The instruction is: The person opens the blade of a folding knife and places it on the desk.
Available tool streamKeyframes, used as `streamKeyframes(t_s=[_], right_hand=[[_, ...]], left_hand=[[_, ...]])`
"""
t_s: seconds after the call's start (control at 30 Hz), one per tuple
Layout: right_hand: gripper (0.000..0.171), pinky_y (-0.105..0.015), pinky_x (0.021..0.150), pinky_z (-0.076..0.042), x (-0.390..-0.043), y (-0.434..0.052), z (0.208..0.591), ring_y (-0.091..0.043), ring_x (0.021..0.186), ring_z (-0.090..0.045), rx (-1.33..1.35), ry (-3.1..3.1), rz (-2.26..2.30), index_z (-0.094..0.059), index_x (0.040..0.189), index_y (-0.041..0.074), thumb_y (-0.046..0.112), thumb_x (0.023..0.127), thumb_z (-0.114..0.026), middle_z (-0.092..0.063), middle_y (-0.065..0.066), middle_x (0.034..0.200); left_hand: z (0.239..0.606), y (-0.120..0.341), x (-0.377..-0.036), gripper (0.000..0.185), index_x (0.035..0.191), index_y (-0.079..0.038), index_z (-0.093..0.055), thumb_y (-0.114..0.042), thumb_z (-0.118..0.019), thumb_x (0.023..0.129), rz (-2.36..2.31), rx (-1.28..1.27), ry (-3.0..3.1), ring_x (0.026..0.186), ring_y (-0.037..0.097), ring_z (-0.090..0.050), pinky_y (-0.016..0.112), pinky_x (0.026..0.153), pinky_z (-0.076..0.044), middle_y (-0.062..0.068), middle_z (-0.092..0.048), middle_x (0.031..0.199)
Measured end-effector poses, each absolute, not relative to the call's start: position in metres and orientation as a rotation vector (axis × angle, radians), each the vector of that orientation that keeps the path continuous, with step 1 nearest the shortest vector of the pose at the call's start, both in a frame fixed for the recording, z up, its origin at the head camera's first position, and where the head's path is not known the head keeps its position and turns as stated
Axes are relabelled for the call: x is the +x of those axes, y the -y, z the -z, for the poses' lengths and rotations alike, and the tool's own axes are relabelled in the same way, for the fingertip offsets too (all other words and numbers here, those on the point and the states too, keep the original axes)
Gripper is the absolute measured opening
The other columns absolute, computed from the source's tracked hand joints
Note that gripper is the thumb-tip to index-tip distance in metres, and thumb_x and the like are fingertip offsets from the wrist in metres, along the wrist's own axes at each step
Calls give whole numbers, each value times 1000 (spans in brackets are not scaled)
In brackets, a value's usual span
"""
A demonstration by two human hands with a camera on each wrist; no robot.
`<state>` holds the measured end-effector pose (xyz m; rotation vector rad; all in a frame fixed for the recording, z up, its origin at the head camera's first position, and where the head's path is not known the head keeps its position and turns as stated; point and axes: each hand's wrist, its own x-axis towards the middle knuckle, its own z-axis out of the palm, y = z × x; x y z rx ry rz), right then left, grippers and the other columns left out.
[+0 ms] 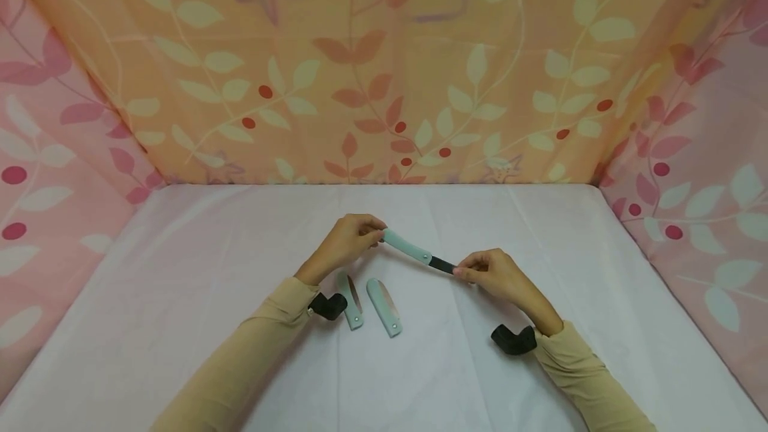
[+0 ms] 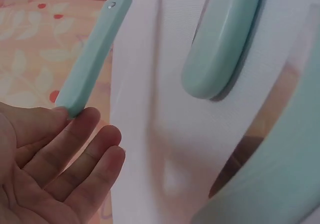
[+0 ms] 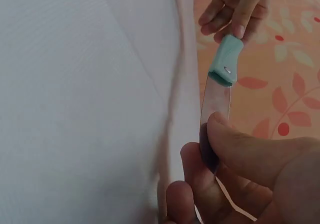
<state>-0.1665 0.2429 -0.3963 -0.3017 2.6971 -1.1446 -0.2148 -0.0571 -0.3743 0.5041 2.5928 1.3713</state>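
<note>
Between the two hands, above the table, is an unfolded folding knife (image 1: pixel 408 247) with a mint-green handle and a rivet near the blade. My left hand (image 1: pixel 354 235) pinches the handle's end between thumb and finger, its other fingers loosely spread in the left wrist view. The blade (image 3: pixel 216 101) is pinched near its tip by the thumb and fingers of my right hand (image 1: pixel 492 273). Two more mint-green folding knives, one on the left (image 1: pixel 353 302) and one on the right (image 1: pixel 384 307), lie folded on the table below my left hand.
A white cloth (image 1: pixel 240 232) covers the table. Leaf-patterned curtains (image 1: pixel 384 85) stand along the back and both sides. Black wrist mounts, on the left (image 1: pixel 329 307) and right (image 1: pixel 514 340), stick out from the sleeves; the left one overlaps a folded knife in the head view.
</note>
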Motion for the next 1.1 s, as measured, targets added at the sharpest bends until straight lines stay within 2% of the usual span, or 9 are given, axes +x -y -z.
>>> streamKeyframes(t_s=[0.13,0.27,0.37,0.67,0.87,1.0,1.1], right_hand=[[23,-25,61,-40,-170,-243,398,-14,69,-52,-253,-2724,1105,-76,95,3,26,92,-71,-66,-3,73],[22,-26,62,-41,-174,-244,398,-14,68,-51,-219,-2743,1080,-76,95,4,25,92,-71,-65,-2,71],[22,-27,64,-41,-176,-246,397,-13,69,-52,-218,-2741,1055,-76,95,4,26,92,-71,-66,-1,71],[23,-28,70,-41,-176,-252,400,-15,79,-52,-230,-2771,957,-76,94,5,27,93,-70,-69,-4,86],[22,-28,67,-41,-178,-254,402,-15,74,-52,-221,-2811,984,-73,97,2,23,91,-71,-67,-5,81],[21,-27,65,-41,-179,-256,402,-15,72,-53,-205,-2827,990,-71,98,2,21,90,-72,-66,-4,78],[21,-27,65,-41,-180,-256,403,-14,72,-52,-194,-2833,983,-71,98,2,22,90,-72,-64,-3,78]], left_hand=[[376,53,-220,29,126,-4,-63,-15,-61,99,-1350,499,-2576,103,27,-70,34,85,-55,15,-73,113],[378,50,-224,33,132,-5,-59,-17,-58,100,-1305,548,-2549,120,30,-64,41,98,-52,15,-68,126],[379,48,-226,37,137,-4,-55,-16,-55,102,-1265,564,-2514,126,32,-60,43,102,-50,16,-65,132],[384,41,-228,46,145,0,-45,-17,-52,102,-1184,625,-2441,135,37,-51,47,110,-43,20,-57,141],[390,36,-227,55,146,-2,-44,-18,-63,96,-1111,627,-2498,140,35,-44,48,117,-33,17,-57,142],[392,35,-227,58,145,-2,-45,-18,-66,94,-1046,659,-2555,140,35,-44,49,117,-32,17,-59,140],[391,37,-226,56,144,-2,-46,-17,-66,95,-1049,656,-2553,137,35,-47,49,115,-35,18,-57,141]])
